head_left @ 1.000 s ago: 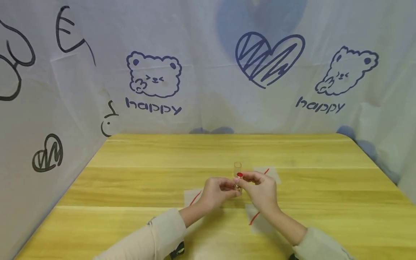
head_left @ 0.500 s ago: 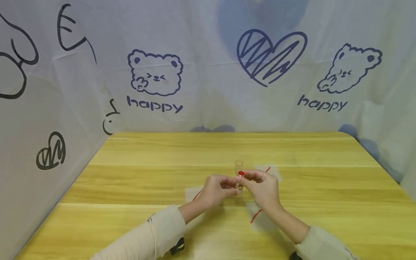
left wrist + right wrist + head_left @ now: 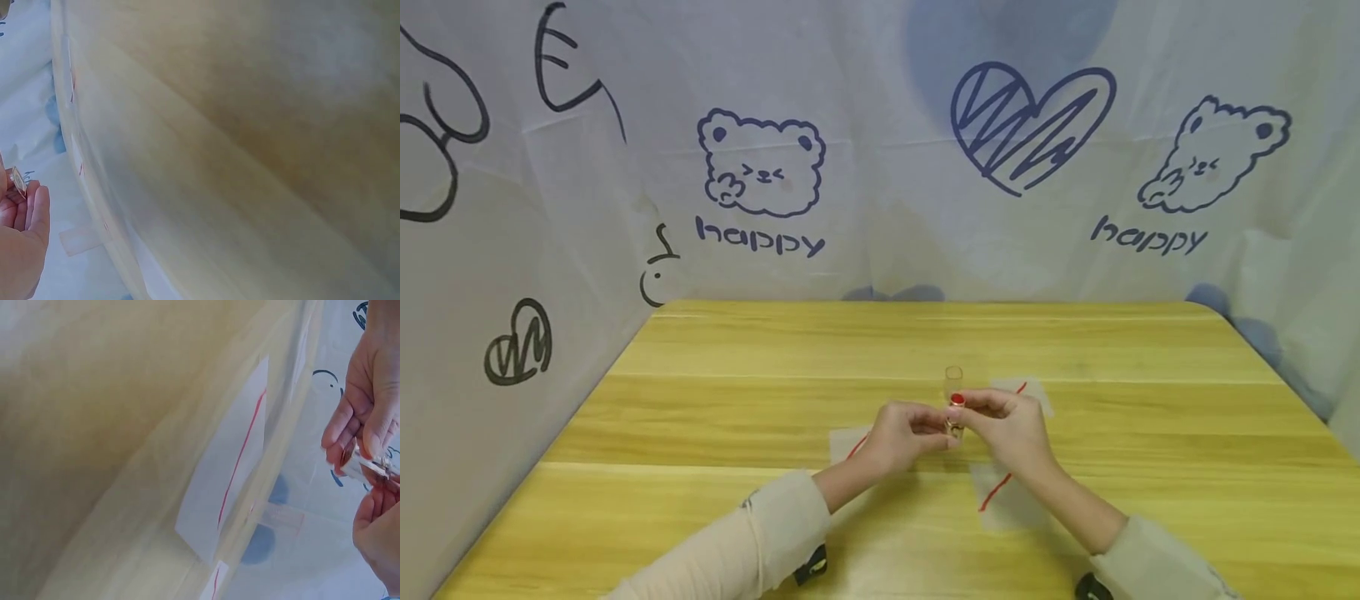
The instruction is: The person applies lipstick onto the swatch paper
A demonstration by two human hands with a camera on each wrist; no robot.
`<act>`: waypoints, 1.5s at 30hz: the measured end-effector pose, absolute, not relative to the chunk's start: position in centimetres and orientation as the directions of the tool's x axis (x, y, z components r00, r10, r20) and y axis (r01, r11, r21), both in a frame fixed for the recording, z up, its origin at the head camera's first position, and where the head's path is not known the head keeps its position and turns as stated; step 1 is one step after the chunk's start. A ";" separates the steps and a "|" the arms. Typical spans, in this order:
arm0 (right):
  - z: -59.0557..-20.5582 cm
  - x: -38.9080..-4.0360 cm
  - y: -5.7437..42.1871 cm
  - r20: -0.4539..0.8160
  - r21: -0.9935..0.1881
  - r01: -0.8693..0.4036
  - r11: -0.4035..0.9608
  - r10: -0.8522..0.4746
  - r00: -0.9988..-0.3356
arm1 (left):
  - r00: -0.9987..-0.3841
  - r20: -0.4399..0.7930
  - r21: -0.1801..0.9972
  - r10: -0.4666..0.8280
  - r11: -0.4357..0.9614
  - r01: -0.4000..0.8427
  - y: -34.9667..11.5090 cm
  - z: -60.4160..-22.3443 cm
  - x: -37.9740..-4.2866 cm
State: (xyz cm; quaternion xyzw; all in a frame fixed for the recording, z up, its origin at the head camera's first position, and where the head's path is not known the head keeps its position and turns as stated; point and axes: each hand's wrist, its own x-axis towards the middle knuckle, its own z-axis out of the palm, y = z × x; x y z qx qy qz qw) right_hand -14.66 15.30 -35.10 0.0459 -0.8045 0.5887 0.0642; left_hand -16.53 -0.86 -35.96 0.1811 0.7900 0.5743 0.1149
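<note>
A lipstick [image 3: 957, 400] with a red tip and a gold tube stands upright between the two hands, over the middle of the table. My right hand [image 3: 1018, 429] pinches its upper part between thumb and fingers, just under the red tip. From the other side my left hand [image 3: 897, 437] grips the lower end; the left wrist view shows the tube's round base [image 3: 19, 182] at its fingers. Fingers cover much of the tube. Just beyond the hands stands a clear cap [image 3: 953, 375], upright on the table and partly hidden by the lipstick.
White slips with red strokes lie on the wooden table [image 3: 737, 350]: a left slip [image 3: 844, 442] partly under the left arm, a near right slip [image 3: 996, 508] beside the right forearm, and a far right slip [image 3: 1037, 393] behind the right hand. A drawn-on curtain [image 3: 880, 200] hangs behind the table.
The head view has tilted slightly, so the scene sits a little higher in it. Both hands keep hold of the lipstick in nearly the same place; the cap has stayed put.
</note>
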 end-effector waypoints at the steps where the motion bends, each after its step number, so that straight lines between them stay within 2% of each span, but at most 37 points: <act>1: -35.1 -14.7 15.4 0.151 -0.943 -0.148 0.299 -0.012 -0.988 | -0.907 0.026 0.948 0.420 0.277 0.155 -0.9 -35.5 -16.3; 9: -35.0 -15.2 16.1 0.151 -0.940 -0.190 0.283 -0.154 -0.976 | -0.896 0.038 0.940 0.443 0.289 0.183 -1.2 -33.5 -15.2; 14: -34.9 -15.6 16.6 0.182 -0.935 -0.248 0.252 -0.259 -0.949 | -0.897 0.009 0.946 0.441 0.287 0.150 -1.1 -34.9 -16.0; 19: -34.9 -15.7 16.8 0.183 -0.939 -0.255 0.232 -0.291 -0.939 | -0.901 0.004 0.954 0.434 0.267 0.133 -1.0 -36.7 -16.9; 24: -35.1 -15.5 16.4 0.178 -0.951 -0.227 0.208 -0.230 -0.957 | -0.910 0.035 0.952 0.413 0.263 0.156 -1.1 -37.2 -17.1; 30: -35.5 -14.8 15.4 0.167 -0.949 -0.173 0.263 -0.045 -0.985 | -0.931 0.030 0.954 0.364 0.268 0.136 -1.0 -37.3 -17.2; 34: -35.6 -14.6 14.8 0.170 -0.960 -0.154 0.233 0.046 -0.984 | -0.941 0.025 0.954 0.337 0.274 0.124 -0.9 -37.3 -17.2; 45: -35.9 -14.4 13.8 0.212 -0.962 -0.184 0.204 0.129 -0.969 | -0.938 0.033 0.956 0.346 0.263 0.130 -0.7 -37.4 -17.2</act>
